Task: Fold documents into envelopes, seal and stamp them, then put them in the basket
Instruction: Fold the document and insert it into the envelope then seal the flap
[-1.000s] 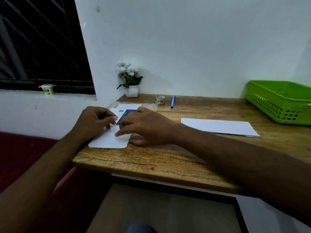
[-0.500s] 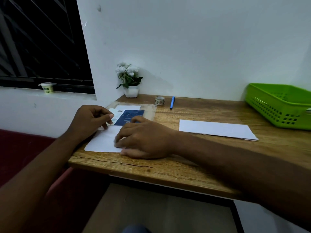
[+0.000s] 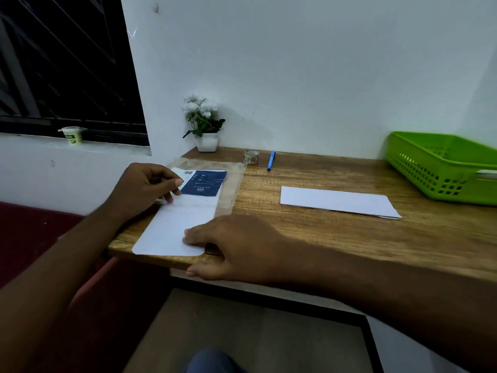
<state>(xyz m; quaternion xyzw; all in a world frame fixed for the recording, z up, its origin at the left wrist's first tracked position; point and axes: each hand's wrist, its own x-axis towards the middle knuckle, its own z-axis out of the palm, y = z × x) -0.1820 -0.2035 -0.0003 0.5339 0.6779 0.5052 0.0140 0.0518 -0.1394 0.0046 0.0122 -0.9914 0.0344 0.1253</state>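
Pinching the document [image 3: 177,227] at its left edge: left hand [image 3: 142,189], thumb and fingers curled on the paper. Right hand [image 3: 236,246] flat, fingers pressing the sheet's near corner at the counter [image 3: 309,224] front-left corner. Envelope [image 3: 336,201] mid-counter. Basket [image 3: 419,170] at right edge.

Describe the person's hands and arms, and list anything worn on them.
The left hand and right hand are bare, with no gloves, rings, watch or bracelet showing. Both forearms are uncovered as far as the frame reaches, and no sleeve is in view.
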